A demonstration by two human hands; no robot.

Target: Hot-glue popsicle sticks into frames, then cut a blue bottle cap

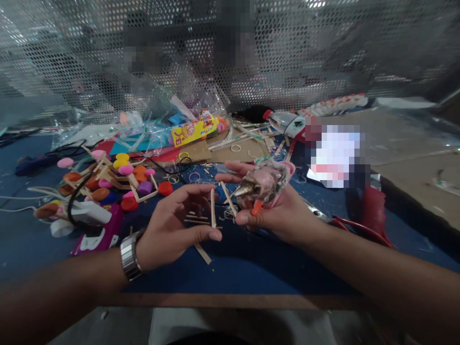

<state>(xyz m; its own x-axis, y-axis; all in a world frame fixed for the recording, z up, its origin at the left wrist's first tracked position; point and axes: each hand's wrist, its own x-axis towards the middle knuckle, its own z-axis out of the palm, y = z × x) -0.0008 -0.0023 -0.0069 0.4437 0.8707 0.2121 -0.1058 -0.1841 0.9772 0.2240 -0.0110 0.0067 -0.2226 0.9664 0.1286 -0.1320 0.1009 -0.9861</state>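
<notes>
- Background: a perforated metal mesh screen stands behind the work area, with crumpled clear plastic wrap heaped along its foot.
- Surface: a counter with a dark blue covering, wooden front edge visible at the bottom of the view; sheets of brown cardboard lie on its far right side.
- Left hand: wristwatch on the wrist; fingers half curled, thumb and fingertips pinched on a thin wooden stick held roughly upright just above the counter. A second stick leans beside it, its top towards the glue gun's tip; whether the two touch cannot be told.
- Right hand: fingers closed around a hot glue gun, its body pink and smeared, orange trigger under the index finger, metal nozzle pointing left at the sticks, very close to them.
- Under the hands: several loose sticks lie flat on the blue covering.
- Left of the hands: a stick frame fitted with coloured bottle caps in pink, yellow, orange, purple and red; near it a black cable and a white and magenta object, unidentified.
- Centre rear: a yellow printed packet and scattered rubber bands.
- Right: red-handled pliers lie on the counter beside the right forearm.
</notes>
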